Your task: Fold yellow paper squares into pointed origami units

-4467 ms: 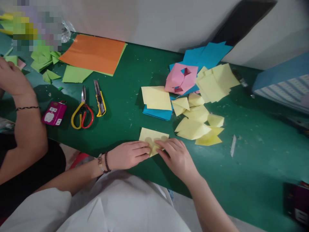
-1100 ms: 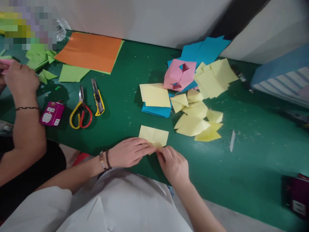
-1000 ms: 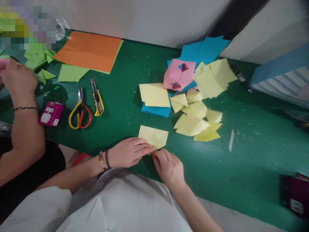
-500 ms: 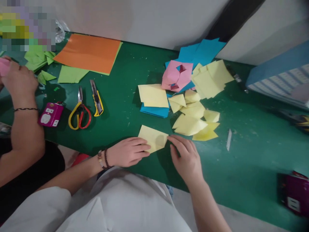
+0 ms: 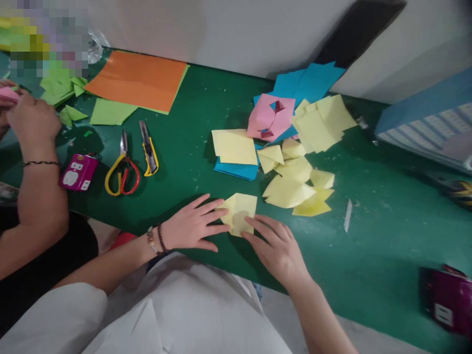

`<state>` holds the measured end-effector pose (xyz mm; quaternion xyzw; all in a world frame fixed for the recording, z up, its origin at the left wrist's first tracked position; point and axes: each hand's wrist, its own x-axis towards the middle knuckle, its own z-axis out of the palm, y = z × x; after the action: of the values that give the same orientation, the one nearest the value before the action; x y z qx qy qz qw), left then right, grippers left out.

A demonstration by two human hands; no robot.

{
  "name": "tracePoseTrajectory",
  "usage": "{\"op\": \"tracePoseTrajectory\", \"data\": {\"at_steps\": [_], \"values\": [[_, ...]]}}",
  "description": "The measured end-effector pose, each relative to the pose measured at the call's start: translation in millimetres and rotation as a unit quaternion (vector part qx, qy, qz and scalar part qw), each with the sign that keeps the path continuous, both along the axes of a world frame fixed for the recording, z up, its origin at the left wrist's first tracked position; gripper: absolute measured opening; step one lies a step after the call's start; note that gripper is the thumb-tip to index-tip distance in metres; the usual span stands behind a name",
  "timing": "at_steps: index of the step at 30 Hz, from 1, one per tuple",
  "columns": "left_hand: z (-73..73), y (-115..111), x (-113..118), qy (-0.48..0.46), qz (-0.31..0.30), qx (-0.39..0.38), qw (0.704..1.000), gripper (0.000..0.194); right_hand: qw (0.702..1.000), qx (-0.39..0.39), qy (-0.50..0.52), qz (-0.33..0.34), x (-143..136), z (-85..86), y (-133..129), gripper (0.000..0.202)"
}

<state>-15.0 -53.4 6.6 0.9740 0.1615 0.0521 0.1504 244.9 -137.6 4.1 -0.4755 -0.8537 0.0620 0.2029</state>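
Note:
A small yellow sheet of paper lies on the green table near its front edge, with a folded or creased line down its left part. My left hand is flat with fingers spread, its fingertips on the sheet's left end. From the right, my right hand rests its fingertips on the sheet's right lower part, fingers apart. Folded yellow paper pieces lie just beyond my right hand. Behind the sheet is a stack of yellow paper over blue paper.
A pink folded paper shape sits among blue sheets and yellow squares. To the left lie scissors, a utility knife and orange paper. Another person's hand holds pink paper. A blade strip lies right.
The sheet has changed shape, its right part now squared with a crease showing. My left fingers have spread apart. My right hand has shifted slightly left and down onto the paper.

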Motion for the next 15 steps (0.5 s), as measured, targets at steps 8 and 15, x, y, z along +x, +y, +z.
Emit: {"op": "tracePoseTrajectory", "data": {"at_steps": [8,15], "values": [[0.0,-9,3,0.016,-0.01,0.025,1.0,0.051,0.999,-0.017,0.039,0.014,0,-0.4,7,0.024],[-6.5,-4,3,-0.021,-0.043,0.015,0.999,0.04,0.996,-0.044,0.061,0.047,2,7.9,15,0.021]]}}
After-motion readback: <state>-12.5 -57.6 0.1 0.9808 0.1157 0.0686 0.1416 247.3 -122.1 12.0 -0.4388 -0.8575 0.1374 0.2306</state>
